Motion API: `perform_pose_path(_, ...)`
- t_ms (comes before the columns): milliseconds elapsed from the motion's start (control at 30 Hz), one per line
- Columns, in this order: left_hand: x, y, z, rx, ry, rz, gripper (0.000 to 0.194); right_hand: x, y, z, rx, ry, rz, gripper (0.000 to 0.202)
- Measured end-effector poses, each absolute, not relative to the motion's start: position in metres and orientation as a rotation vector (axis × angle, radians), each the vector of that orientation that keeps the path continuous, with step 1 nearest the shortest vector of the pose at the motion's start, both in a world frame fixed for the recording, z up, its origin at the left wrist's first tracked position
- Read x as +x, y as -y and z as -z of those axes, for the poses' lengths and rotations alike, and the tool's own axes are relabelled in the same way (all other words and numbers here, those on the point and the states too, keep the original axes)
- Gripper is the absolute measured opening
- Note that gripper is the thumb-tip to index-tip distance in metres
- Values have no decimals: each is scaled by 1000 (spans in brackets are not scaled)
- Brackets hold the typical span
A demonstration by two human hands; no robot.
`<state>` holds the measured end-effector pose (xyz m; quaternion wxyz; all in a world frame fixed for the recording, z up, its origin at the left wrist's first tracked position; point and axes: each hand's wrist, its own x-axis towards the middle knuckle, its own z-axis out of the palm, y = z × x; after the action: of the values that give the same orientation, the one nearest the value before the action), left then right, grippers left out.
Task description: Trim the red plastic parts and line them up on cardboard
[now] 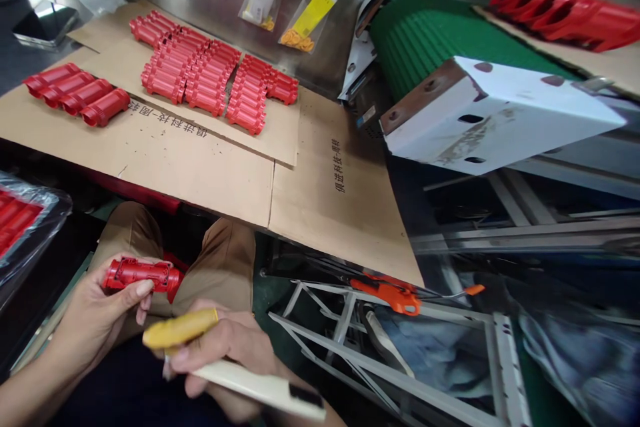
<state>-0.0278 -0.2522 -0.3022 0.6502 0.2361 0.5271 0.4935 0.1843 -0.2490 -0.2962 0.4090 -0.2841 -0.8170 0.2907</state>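
Note:
Low over my lap, my left hand (95,317) is closed around a red ribbed plastic tube (143,273) with cut-outs along its side. Just right of it, my right hand (235,347) grips a slim white-handled tool (255,387) with a black end; its working tip is hidden by the fingers, so its kind does not show. A yellow finger cot (180,330) covers the index finger of that hand. The tool and the tube appear apart. On the cardboard-covered table (215,173) ahead lie a row of red tubes (80,93) and a larger block of them (200,73).
Two plastic bags (300,27) and a phone (45,25) lie at the back. A green conveyor belt (420,40) with a white metal end bracket (490,120) stands right. An orange air gun (390,295) hangs by a metal frame (345,327). A plastic-lined bin (55,203) is at left.

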Motion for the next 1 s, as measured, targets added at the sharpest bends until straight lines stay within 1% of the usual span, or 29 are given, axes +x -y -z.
perform_pose_path(33,-26,253,299,526,-1229,-1147,29,184,250,296,-702,1984,-806,18)
perform_pose_path(100,-22,255,292,574,-1303,-1174,32,181,251,298,-719,1823,-859,10)
perform_pose_path(200,-21,258,288,718,-1386,-1161,31,176,247,303,-834,1732,-726,30)
perform_pose_path(300,-22,260,289,772,-1401,-1158,28,170,247,308,-813,1781,-615,37)
perform_pose_path(500,-21,263,289,771,-1421,-1155,27,166,248,310,-762,1811,-555,31)
perform_pose_path(867,-23,266,291,850,-1431,-1181,25,165,250,309,-771,1808,-550,33)
perform_pose_path(1000,-22,267,291,863,-1450,-1182,28,165,251,310,-812,1812,-594,34)
